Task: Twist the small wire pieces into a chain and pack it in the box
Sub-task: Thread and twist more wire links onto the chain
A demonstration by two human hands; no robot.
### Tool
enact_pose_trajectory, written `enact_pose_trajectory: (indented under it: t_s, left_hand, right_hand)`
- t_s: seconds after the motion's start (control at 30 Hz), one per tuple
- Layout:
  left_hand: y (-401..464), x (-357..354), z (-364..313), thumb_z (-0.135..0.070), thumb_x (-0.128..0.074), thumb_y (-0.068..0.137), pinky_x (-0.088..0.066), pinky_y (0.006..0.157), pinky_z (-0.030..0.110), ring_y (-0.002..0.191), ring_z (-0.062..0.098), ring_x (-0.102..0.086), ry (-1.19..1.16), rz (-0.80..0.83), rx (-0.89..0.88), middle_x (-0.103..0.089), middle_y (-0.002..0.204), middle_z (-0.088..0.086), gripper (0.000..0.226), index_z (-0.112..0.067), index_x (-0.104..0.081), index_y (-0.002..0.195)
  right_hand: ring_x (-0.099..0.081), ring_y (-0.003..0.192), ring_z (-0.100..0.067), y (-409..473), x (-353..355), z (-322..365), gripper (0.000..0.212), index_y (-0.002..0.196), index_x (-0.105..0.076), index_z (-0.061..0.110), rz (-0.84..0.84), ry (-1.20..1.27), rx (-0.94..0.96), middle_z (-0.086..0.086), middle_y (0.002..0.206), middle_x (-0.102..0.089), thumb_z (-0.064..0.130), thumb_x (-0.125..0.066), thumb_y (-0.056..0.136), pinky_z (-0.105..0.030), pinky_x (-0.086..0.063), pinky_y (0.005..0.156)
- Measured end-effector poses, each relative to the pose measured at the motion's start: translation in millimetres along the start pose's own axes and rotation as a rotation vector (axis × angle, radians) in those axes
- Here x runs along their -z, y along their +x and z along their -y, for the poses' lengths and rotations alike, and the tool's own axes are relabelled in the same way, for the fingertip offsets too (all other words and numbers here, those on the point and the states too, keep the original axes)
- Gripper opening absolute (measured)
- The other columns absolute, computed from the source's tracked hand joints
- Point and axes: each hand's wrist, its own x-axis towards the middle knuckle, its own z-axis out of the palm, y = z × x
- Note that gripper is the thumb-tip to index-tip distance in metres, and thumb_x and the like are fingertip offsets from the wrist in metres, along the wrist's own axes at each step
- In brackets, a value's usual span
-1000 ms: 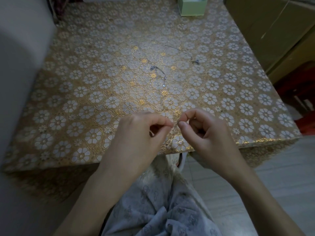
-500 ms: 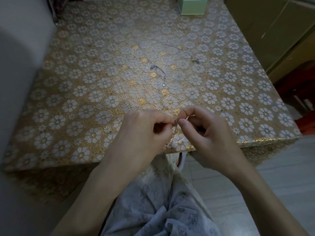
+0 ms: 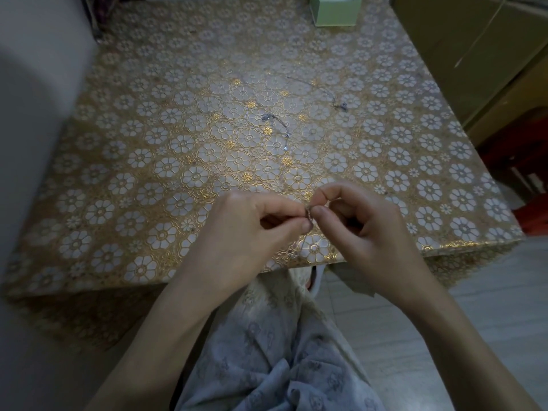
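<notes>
Between the fingertips of both hands sits a tiny silver wire piece (image 3: 308,214), just above the table's near edge. My left hand (image 3: 249,235) pinches it with thumb and forefinger from the left. My right hand (image 3: 364,229) pinches it from the right, fingers curled. Most of the piece is hidden by the fingertips. A thin wire chain piece (image 3: 277,126) lies on the table's middle, and another wire strand (image 3: 326,94) lies further back right. The pale green box (image 3: 333,10) stands at the far edge.
The table (image 3: 133,173) is covered in a gold cloth with white flowers. A grey wall runs along the left. A tan cabinet (image 3: 474,54) stands right of the table. My lap in patterned grey fabric lies below the hands.
Both hands have closed in on each other, so the fingertips now meet on the wire piece. The wires on the table have not moved.
</notes>
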Motion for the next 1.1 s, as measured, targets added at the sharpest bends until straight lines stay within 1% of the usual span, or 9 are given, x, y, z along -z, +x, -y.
enact_pose_trajectory:
  t_s: [0.07,0.17,0.27,0.4,0.53,0.63,0.8,1.0,1.1]
  left_hand:
    - [-0.5,-0.6,-0.5,-0.017,-0.073,0.074,-0.054,0.063,0.029,0.057,0.009,-0.063,-0.020,-0.004,0.005,-0.070,0.066,-0.009,0.015,-0.032,-0.072,0.073]
    - [-0.4,-2.4,-2.2,-0.017,-0.072,0.075,-0.052,0.059,0.017,0.055,-0.002,-0.060,-0.054,-0.007,0.007,-0.069,0.064,-0.012,0.014,-0.031,-0.073,0.074]
    - [-0.7,-5.1,-3.0,-0.016,-0.071,0.076,-0.049,0.058,0.013,0.057,-0.003,-0.061,-0.074,-0.018,0.025,-0.070,0.065,-0.013,0.014,-0.030,-0.073,0.073]
    - [-1.9,-7.4,-0.6,-0.015,-0.068,0.078,-0.052,0.061,0.019,0.064,0.006,-0.065,-0.048,-0.041,0.044,-0.071,0.069,-0.009,0.011,-0.022,-0.073,0.073]
    - [-3.1,-4.2,1.1,-0.024,-0.066,0.078,-0.045,0.057,0.009,0.063,-0.001,-0.063,-0.020,-0.097,0.034,-0.069,0.071,-0.013,0.006,-0.027,-0.072,0.077]
    - [-2.2,-2.3,3.2,-0.021,-0.066,0.080,-0.048,0.061,0.016,0.072,0.006,-0.061,-0.022,-0.105,0.004,-0.064,0.083,-0.009,0.007,-0.024,-0.069,0.074]
    - [-1.5,1.2,4.2,-0.028,-0.066,0.080,-0.044,0.065,0.009,0.082,-0.002,-0.058,-0.208,0.026,0.090,-0.063,0.101,-0.007,0.018,-0.023,-0.069,0.063]
    - [-6.5,8.0,1.2,-0.022,-0.060,0.077,-0.044,0.067,0.009,0.084,-0.001,-0.060,-0.264,0.088,-0.041,-0.067,0.095,-0.002,0.012,-0.016,-0.067,0.070]
    - [-8.4,11.9,1.5,-0.034,-0.057,0.078,-0.047,0.066,0.014,0.077,0.008,-0.062,-0.159,0.129,-0.128,-0.066,0.084,-0.003,0.019,-0.017,-0.065,0.075]
  right_hand:
    - [-0.029,0.044,-0.006,0.2,-0.4,-0.2,0.007,0.080,-0.055,0.023,-0.005,-0.005,0.002,0.007,0.049,-0.036,0.020,-0.055,0.087,-0.014,-0.023,0.047]
    - [-0.030,0.043,-0.005,0.6,-0.6,0.3,0.007,0.080,-0.055,0.023,-0.014,0.004,-0.002,0.006,0.049,-0.038,0.020,-0.055,0.087,-0.013,-0.023,0.046]
    - [-0.031,0.043,-0.006,0.3,0.1,0.9,0.008,0.080,-0.056,0.024,-0.020,0.011,0.000,-0.001,0.050,-0.040,0.018,-0.055,0.087,-0.014,-0.024,0.046]
    - [-0.030,0.043,-0.005,-0.5,-1.1,-0.7,0.012,0.077,-0.055,0.026,-0.037,0.002,-0.011,0.003,0.050,-0.038,0.019,-0.056,0.086,-0.013,-0.024,0.046]
    - [-0.030,0.043,-0.006,-1.7,-0.6,-2.4,0.010,0.077,-0.055,0.025,-0.047,-0.002,-0.039,0.004,0.049,-0.036,0.020,-0.055,0.086,-0.013,-0.024,0.047]
    - [-0.031,0.044,-0.005,-1.3,-0.8,-2.5,0.009,0.077,-0.055,0.024,-0.049,-0.038,-0.046,0.005,0.050,-0.037,0.021,-0.055,0.085,-0.012,-0.024,0.047]
    - [-0.033,0.044,-0.006,-0.2,-1.1,-2.4,0.009,0.076,-0.053,0.023,-0.040,-0.089,-0.044,0.007,0.050,-0.038,0.021,-0.054,0.085,-0.011,-0.025,0.047]
    - [-0.033,0.043,-0.007,-0.1,0.5,-5.4,0.008,0.078,-0.055,0.024,-0.053,-0.100,-0.083,0.006,0.048,-0.037,0.024,-0.053,0.085,-0.012,-0.025,0.047]
    - [-0.033,0.043,-0.005,0.9,-0.9,-5.9,0.008,0.076,-0.056,0.023,-0.065,-0.075,-0.121,0.007,0.048,-0.038,0.025,-0.053,0.084,-0.013,-0.024,0.047]
